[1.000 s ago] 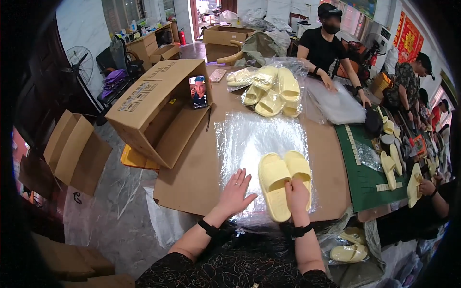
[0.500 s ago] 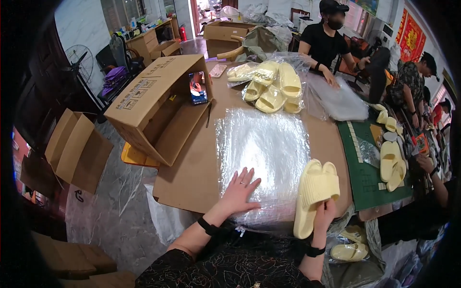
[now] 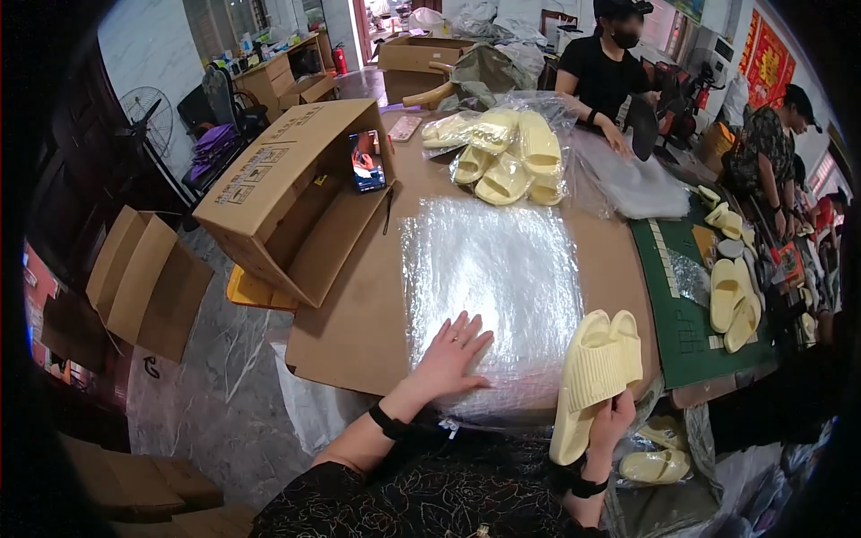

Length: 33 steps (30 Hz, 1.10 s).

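Note:
My left hand (image 3: 455, 356) lies flat with fingers spread on a stack of clear plastic bags (image 3: 489, 260), near its lower edge. A pair of pale yellow slippers (image 3: 592, 372) is held upright, toes up, in my right hand (image 3: 613, 416) at the table's near right side. The fingers of that hand close round the slippers' straps and edges, partly hidden behind them. Beyond the bags sits a pile of bagged yellow slippers (image 3: 505, 179).
An open cardboard box (image 3: 269, 179) on its side holds a phone (image 3: 367, 161) at left. To the right are a green mat (image 3: 686, 336) with more slippers (image 3: 728, 296) and a co-worker's hand (image 3: 615, 139) on plastic bags (image 3: 650, 184). A sack (image 3: 668, 502) with slippers stands below the table edge.
The slippers in my right hand have moved slightly down and to the right, and the two now show a little farther apart. My left hand stays on the bags.

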Available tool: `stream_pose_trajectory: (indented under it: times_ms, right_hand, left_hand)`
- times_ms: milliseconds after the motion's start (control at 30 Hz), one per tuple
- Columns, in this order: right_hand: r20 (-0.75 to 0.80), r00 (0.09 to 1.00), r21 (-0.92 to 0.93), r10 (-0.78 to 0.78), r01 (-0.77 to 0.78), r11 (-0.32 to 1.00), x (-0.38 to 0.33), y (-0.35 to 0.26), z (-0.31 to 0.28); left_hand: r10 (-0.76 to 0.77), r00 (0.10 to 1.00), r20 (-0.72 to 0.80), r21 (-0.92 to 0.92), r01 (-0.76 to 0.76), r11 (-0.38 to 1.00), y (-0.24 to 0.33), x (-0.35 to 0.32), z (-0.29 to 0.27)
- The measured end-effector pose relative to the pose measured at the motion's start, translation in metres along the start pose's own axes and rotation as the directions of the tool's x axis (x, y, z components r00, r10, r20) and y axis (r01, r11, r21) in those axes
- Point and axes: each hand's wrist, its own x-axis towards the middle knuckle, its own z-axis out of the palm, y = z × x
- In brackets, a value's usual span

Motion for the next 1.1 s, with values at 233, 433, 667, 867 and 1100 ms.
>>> stream_pose_trajectory:
  times_ms: [233,433,667,867,1100]
  right_hand:
    - [0.018,0.997,-0.132,-0.073,0.075,0.988,0.001,0.013,-0.001]
    - [-0.065,0.997,-0.093,-0.037,0.031,0.995,0.002,0.007,0.002]
    - [0.392,0.895,-0.235,-0.212,0.320,0.918,-0.011,-0.043,-0.005]
    - [0.657,0.744,-0.270,-0.123,0.383,0.883,-0.019,-0.044,0.005]
    - [0.503,0.863,-0.367,-0.042,0.257,0.894,-0.004,-0.052,0.036]
  left_hand:
    - [-0.015,0.998,-0.058,-0.001,0.015,1.000,-0.012,-0.003,0.014]
    - [-0.017,0.966,-0.257,-0.076,-0.002,0.997,-0.014,0.019,0.013]
    - [-0.226,0.960,-0.168,-0.398,0.144,0.906,0.010,0.027,-0.010]
    - [-0.099,0.979,-0.179,-0.477,0.002,0.879,0.017,0.030,-0.017]
    - [0.254,0.946,-0.204,-0.174,-0.290,0.941,0.042,0.019,-0.025]
